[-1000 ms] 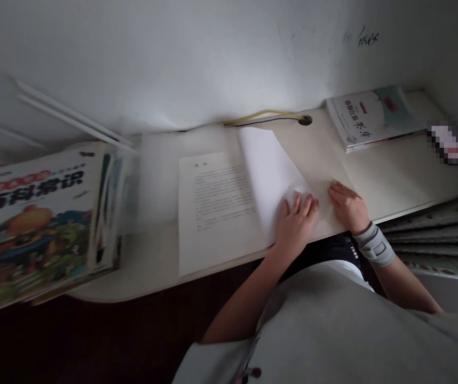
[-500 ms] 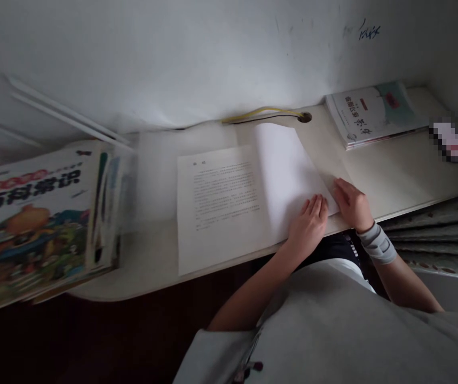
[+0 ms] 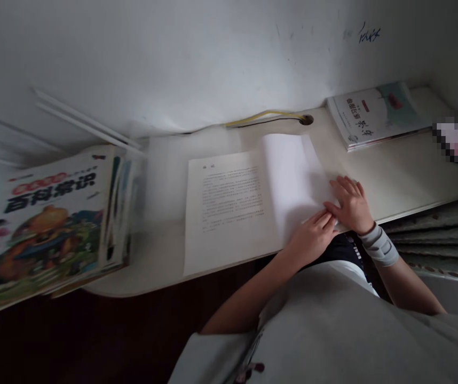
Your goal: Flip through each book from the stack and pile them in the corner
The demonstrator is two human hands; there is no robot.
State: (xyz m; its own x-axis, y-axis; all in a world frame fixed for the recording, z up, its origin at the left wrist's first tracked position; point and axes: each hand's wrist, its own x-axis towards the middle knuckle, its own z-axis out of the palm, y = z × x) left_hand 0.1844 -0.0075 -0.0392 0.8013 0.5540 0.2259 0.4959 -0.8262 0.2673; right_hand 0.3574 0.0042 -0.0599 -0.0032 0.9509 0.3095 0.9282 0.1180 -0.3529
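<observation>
A large sheet of paper (image 3: 224, 240) with printed Chinese text lies on the desk. Its right part is a blank white flap (image 3: 291, 176) that bulges up along a curved bend. My left hand (image 3: 315, 232) rests on the flap's near right corner, fingers close together and laid flat. Beside it, my right hand (image 3: 350, 205) has its fingers stretched out over the flap's right edge. Its thumb meets the fingertips of my left hand. A grey band (image 3: 379, 244) wraps my right wrist. The corner beneath the fingers is hidden.
At left stands a stack of books (image 3: 61, 213) with a colourful cover on top. Booklets (image 3: 377, 114) lie at the back right, near a blurred-out object (image 3: 456, 140). A yellow cable (image 3: 265, 113) runs to a hole (image 3: 306, 120) by the wall.
My left hand has slid right to the flap's corner. My right hand has shifted onto the edge with fingers more spread, and the hands now touch. The view has turned slightly left.
</observation>
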